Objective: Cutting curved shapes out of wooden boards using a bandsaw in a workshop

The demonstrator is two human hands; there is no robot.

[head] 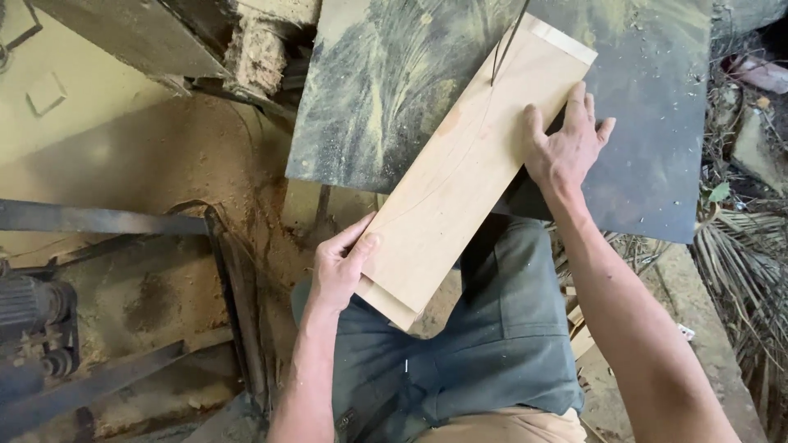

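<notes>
A long pale wooden board (460, 172), with a second board under it, lies slanted across a dusty dark metal saw table (657, 115). A thin curved pencil line runs along its face. A thin vertical saw blade (506, 45) meets the board near its far end. My left hand (341, 264) grips the board's near left corner, thumb on top. My right hand (568, 143) presses flat against the board's right edge, fingers spread on the table.
Sawdust covers the ground and the machine frame at left (164, 164). A dark motor and metal bars (37, 316) sit at lower left. Wood offcuts (581, 336) and dry palm leaves (743, 262) lie at right. My grey trousers (501, 328) show below.
</notes>
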